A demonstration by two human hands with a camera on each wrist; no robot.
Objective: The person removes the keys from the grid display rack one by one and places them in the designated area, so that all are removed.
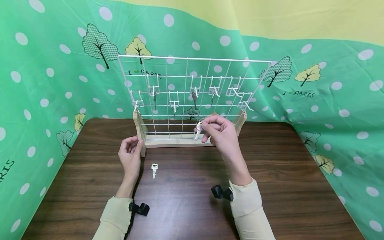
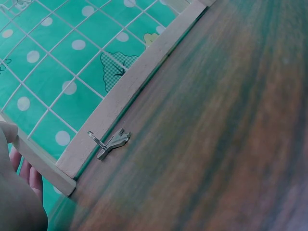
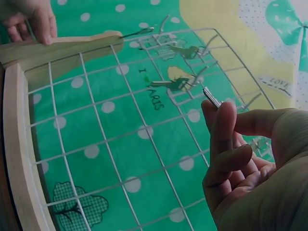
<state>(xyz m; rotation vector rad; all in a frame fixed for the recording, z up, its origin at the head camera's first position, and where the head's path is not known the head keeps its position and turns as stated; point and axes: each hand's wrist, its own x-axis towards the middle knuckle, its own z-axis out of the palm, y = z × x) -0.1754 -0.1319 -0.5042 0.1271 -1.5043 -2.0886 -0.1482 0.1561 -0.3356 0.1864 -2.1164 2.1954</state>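
Observation:
My right hand (image 1: 223,138) pinches a silver key (image 1: 198,131) between thumb and fingers, in front of the lower right part of a white wire rack (image 1: 163,115). The right wrist view shows the key (image 3: 211,97) poking out from the fingertips of that hand (image 3: 255,159). With thumb and fingers on either side, my left hand (image 1: 131,156) grips the rack's left wooden support (image 1: 139,130). A second key (image 1: 154,170) lies on the table near the left hand; the left wrist view shows a ring on this key (image 2: 115,143).
Several white hooks (image 1: 214,89) stick out of the rack, and keys (image 1: 155,101) hang on some of them. The rack's wooden base (image 1: 177,143) stands on the brown table (image 1: 180,200). Behind is a green patterned cloth (image 1: 168,36).

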